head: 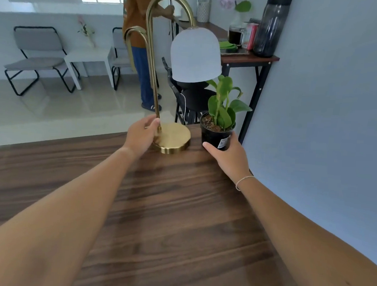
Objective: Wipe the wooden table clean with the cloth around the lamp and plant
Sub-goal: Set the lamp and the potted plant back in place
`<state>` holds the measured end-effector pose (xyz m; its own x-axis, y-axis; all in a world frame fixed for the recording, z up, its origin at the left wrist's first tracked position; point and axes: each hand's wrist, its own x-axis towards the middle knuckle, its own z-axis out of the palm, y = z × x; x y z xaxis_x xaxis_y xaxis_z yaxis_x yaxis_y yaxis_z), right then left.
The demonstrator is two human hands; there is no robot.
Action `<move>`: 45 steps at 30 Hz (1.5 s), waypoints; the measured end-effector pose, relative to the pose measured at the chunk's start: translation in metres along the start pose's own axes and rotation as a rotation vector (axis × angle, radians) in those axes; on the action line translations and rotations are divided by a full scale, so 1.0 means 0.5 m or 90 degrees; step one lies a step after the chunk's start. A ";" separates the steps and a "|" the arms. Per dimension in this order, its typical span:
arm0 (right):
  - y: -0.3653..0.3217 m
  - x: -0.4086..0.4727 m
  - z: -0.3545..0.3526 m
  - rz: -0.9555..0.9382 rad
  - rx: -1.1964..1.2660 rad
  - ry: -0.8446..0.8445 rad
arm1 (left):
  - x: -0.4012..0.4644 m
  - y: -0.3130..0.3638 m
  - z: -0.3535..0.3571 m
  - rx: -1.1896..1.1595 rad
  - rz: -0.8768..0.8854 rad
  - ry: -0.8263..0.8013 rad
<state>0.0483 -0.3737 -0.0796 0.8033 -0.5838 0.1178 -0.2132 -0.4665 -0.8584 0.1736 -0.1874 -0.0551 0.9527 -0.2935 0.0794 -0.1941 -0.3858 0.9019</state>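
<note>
A dark wooden table (158, 207) fills the lower view. At its far edge stands a brass lamp (172, 137) with a curved stem and a white shade. My left hand (141, 136) wraps the stem just above the round base. To the right of the lamp is a green plant in a black pot (216, 133). My right hand (228, 154) grips the pot from its near right side. No cloth is visible on this table.
A blue-grey wall (326, 128) runs along the table's right side. Beyond stands a second table (248, 57) with a dark bottle, a red can, a glass and a folded green cloth (227, 45). A person (138, 41) stands behind the lamp. Chairs and a white side table are at far left.
</note>
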 end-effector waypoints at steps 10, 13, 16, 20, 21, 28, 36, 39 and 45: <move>0.003 0.028 0.023 0.021 0.068 0.047 | 0.065 -0.003 0.028 -0.125 -0.002 0.035; -0.002 0.031 0.024 0.027 0.075 0.055 | 0.083 0.002 0.028 -0.104 0.003 0.045; -0.007 0.024 0.022 0.034 0.086 0.056 | 0.086 0.007 0.022 -0.082 -0.002 0.035; -0.016 -0.006 0.017 0.032 0.106 0.050 | 0.051 0.008 -0.007 -0.054 0.000 0.060; -0.021 -0.017 0.016 0.028 0.113 0.044 | 0.037 0.006 -0.019 -0.045 0.000 0.066; -0.061 -0.131 0.002 -0.010 0.137 -0.021 | -0.120 -0.004 -0.117 -0.014 -0.033 0.110; -0.058 -0.257 -0.020 -0.039 0.143 -0.095 | -0.311 -0.014 -0.188 0.012 -0.057 0.201; -0.049 -0.284 -0.029 -0.043 0.136 -0.108 | -0.359 -0.014 -0.194 0.010 -0.067 0.221; -0.027 -0.304 -0.047 -0.034 0.110 -0.112 | -0.399 -0.019 -0.192 0.007 -0.071 0.240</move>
<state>-0.0840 -0.2944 -0.0740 0.8986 -0.4297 0.0889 -0.0822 -0.3637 -0.9279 0.0080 -0.0412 -0.0385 0.9869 0.0916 0.1327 -0.0846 -0.4066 0.9097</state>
